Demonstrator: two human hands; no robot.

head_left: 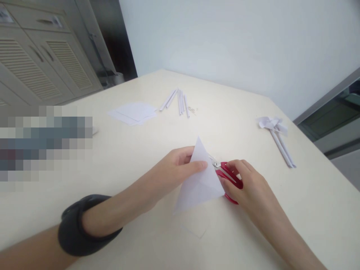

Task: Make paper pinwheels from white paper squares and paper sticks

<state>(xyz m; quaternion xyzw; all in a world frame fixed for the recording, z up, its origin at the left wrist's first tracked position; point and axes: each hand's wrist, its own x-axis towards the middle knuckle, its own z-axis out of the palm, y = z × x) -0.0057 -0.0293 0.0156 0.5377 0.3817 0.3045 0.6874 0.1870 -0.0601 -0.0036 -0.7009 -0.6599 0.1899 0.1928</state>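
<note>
A white sheet of paper [201, 185], folded or cut into a triangle with its tip up, is pinched by my left hand [187, 165]. The thumb lies across its front face and the fingers go behind it. My right hand [244, 183] grips red-handled scissors [232, 176] through the handles. Their metal blades meet the paper's right edge, partly hidden behind it, so I cannot tell how far apart they are. Below the paper, a small white paper piece [198, 233] lies on the table.
White paper sheets [135, 113] lie at the back left of the table [230, 108]. Several rolled paper sticks [180, 101] sit beside them, with small metal bits [191, 110] nearby. At the right rest paper pinwheels [272, 123] on sticks. A blurred-out patch [45, 138] covers the left edge.
</note>
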